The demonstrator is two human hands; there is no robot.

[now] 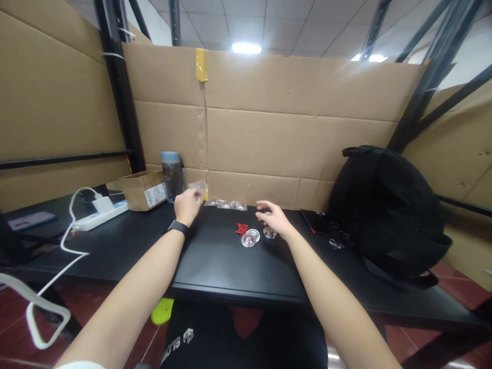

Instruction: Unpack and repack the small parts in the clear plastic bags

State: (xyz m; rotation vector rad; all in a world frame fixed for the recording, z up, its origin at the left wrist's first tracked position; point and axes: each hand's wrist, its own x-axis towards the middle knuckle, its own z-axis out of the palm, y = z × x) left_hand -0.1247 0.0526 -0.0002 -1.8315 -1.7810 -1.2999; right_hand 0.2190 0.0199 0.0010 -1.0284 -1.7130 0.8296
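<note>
My left hand (pixel 188 206), with a dark band at the wrist, pinches a clear plastic bag (pixel 198 186) near the cardboard wall. Fingers apart and holding nothing, my right hand (pixel 273 217) hovers over a shiny, round, domed metal disc (pixel 269 233). To its left, two more such metal discs (pixel 250 238) lie overlapping, one with a bit of red at its centre. A small bundle of red cord (pixel 242 229) lies just behind them. Clear packets (pixel 226 205) holding several round metal pieces form a row along the back edge.
Left on the black table (pixel 238 271) are a water bottle (pixel 172 177), an open cardboard box (pixel 148 190) and a white power strip (pixel 102 215) with a cable. A black backpack (pixel 384 215), a phone-like dark slab (pixel 313 222) and keys (pixel 335 244) are on the right.
</note>
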